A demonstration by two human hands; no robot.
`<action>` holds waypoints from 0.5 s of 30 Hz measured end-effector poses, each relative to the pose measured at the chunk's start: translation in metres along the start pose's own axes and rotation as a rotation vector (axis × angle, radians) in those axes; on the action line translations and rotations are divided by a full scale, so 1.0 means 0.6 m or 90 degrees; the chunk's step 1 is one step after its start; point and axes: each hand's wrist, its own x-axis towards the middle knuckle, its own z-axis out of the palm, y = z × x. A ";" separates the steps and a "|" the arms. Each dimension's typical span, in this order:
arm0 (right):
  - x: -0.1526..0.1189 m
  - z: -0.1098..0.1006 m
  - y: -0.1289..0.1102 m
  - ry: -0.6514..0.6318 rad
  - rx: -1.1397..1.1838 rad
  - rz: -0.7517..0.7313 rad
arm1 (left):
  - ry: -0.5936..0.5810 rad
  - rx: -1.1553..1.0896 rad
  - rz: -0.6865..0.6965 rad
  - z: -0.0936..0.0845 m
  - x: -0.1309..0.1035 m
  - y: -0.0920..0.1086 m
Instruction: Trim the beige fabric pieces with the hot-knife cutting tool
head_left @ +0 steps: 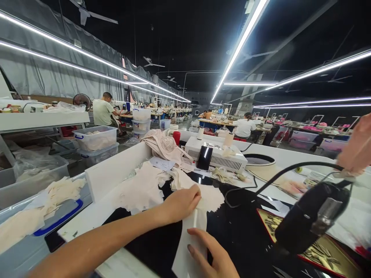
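Note:
My left hand (185, 202) reaches across from the left, its fingers curled closed over a cream fabric piece (213, 196) with a jagged edge. Whatever its fingertips pinch is hidden. Nearer me, my right hand (213, 255) has its fingers apart and touches a long white piece (187, 247), paper or cloth, which runs up under my left hand. Both pieces lie on a glossy black work surface (232, 235). More cream fabric pieces (140, 187) are heaped to the left of my hands.
A black device (313, 216) with a cable stands over a red-rimmed tray (339, 256) at right. Behind are a phone (204, 157), a white vented machine (217, 152) and bra-like garments (162, 144). Plastic bins (95, 138) stand at left; co-workers (102, 110) sit farther off.

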 end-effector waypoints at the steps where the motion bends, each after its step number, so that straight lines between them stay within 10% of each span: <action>1: 0.022 -0.004 0.007 -0.037 -0.003 0.006 | 0.015 -0.014 -0.020 -0.008 0.023 -0.007; 8: 0.207 -0.092 0.080 0.051 -0.139 0.023 | 0.075 -0.043 -0.168 -0.012 0.134 -0.099; 15: 0.279 -0.078 0.139 0.036 -0.223 0.015 | 0.002 0.002 -0.272 0.040 0.123 -0.163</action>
